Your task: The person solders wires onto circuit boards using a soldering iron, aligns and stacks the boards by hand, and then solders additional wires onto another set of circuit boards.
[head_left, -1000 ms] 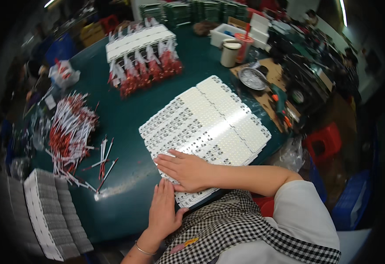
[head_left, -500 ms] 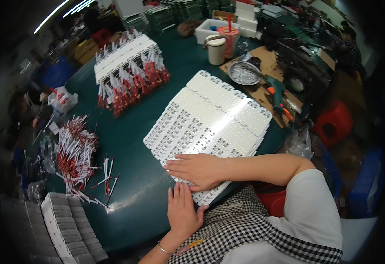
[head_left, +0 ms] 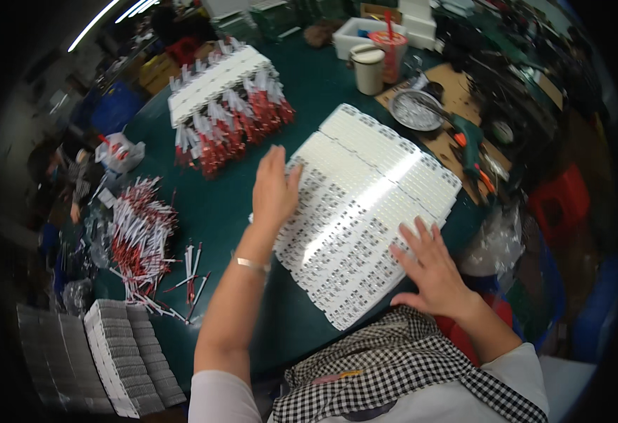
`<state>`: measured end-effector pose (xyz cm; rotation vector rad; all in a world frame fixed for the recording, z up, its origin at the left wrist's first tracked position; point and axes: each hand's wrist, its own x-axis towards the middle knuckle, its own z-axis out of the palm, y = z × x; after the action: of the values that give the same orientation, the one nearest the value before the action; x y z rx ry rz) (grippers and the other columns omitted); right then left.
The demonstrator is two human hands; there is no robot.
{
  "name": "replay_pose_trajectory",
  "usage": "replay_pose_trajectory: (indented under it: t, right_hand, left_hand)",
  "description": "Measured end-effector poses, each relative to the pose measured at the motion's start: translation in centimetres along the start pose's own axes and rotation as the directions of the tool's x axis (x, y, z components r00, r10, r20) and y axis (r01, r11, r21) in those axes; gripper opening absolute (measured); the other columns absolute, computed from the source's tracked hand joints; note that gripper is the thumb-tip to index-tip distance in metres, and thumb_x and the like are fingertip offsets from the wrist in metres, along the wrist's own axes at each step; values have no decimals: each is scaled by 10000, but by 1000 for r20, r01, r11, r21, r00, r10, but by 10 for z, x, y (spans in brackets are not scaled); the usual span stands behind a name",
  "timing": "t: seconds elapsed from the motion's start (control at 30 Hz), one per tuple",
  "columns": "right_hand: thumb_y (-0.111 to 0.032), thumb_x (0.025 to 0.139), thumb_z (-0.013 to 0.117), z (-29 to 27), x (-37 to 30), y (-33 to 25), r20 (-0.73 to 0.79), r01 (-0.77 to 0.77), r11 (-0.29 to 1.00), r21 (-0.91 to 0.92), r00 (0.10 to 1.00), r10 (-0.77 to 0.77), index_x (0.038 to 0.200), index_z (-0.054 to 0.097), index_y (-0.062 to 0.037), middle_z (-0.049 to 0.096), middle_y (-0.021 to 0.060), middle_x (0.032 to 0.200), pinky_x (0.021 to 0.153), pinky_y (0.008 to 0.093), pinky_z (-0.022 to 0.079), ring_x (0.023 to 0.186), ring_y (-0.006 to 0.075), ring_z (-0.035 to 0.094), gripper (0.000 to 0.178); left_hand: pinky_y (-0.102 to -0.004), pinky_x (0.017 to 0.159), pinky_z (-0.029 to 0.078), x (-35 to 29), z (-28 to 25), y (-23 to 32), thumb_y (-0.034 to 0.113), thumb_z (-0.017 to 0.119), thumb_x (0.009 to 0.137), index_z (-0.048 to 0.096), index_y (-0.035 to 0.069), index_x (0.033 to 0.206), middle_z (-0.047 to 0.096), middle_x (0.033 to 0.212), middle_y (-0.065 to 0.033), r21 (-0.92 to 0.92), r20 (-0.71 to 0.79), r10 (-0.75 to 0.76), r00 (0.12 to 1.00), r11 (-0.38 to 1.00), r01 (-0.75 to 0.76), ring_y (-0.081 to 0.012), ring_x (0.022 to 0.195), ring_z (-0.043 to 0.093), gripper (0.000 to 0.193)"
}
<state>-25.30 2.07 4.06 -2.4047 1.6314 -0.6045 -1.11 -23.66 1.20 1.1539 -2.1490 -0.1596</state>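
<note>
The overlapping spread of white circuit boards [head_left: 376, 187] lay on the green tabletop [head_left: 207, 211] in front of you, between your two hands. It was to the right of your left hand [head_left: 275, 189] and ahead and left of your right hand [head_left: 429, 266]. Its longer span seemed to run from near your apron [head_left: 386, 381] outward, leaning right, though the lens bent the edges. Your left hand was at the far left edge, your right hand at the near right edge; neither was clearly closer.

Your left forearm reached well forward, its fingers straight and together, pointing away from you, the thumb held apart toward the boards. Your right arm was bent, that hand palm down with fingers spread, pointing forward and left over the edge. Both hands looked unclenched, with nothing visibly gripped; whether either pressed on the boards, you could not tell.
</note>
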Motion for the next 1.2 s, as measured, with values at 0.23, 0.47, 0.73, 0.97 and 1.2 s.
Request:
replay_pose_trajectory:
  t: [0.23, 0.47, 0.73, 0.97, 1.2]
  right_hand:
    - [-351, 654, 860, 27, -24, 29, -241, -192, 971, 142, 945, 222, 1444, 383, 42, 316, 218, 1553, 1151, 500, 315, 1454, 460, 246, 1003]
    - [-289, 675, 840, 24, -30, 32, -290, -184, 974, 135, 932, 216, 1353, 508, 29, 429, 167, 1494, 1139, 474, 357, 1418, 408, 348, 818]
    - [-274, 710, 822, 5, -30, 28, -205, -178, 980, 93, 959, 194, 1330, 555, -22, 465, 123, 1473, 1157, 550, 297, 1392, 358, 388, 721]
    - [-248, 696, 824, 3, -31, 24, -191, -172, 981, 94, 964, 187, 1269, 602, -38, 524, 127, 1408, 1161, 554, 280, 1342, 365, 432, 649]
    - [-182, 770, 753, -32, -17, 92, -592, -416, 907, 71, 714, 374, 1140, 635, -15, 608, 153, 1182, 1008, 462, 435, 1169, 375, 529, 423]
  left_hand:
    - [-390, 1021, 455, 23, 53, 16, 489, 760, 790, 564, -70, 1306, 585, 1310, -227, -34, 150, -128, 980, 990, 135, -348, 1177, 591, 786]
    - [-374, 974, 488, 18, 55, 15, 396, 817, 765, 586, -69, 1281, 616, 1261, -214, -101, 101, -80, 992, 991, 90, -338, 1131, 620, 732]
    - [-422, 1081, 398, 16, 54, 4, 337, 768, 826, 519, -83, 1332, 530, 1381, -280, -88, 134, 22, 991, 996, -10, -404, 1257, 527, 703]
    - [-408, 1132, 348, 7, 52, 10, 249, 647, 933, 488, -34, 1385, 454, 1469, -246, -2, 159, 69, 985, 998, -69, -380, 1352, 450, 557]
    - [-495, 1186, 222, -8, 24, 29, 159, 575, 933, 381, -7, 1465, 288, 1563, -254, 115, 107, 197, 974, 971, -209, -428, 1450, 261, 590]
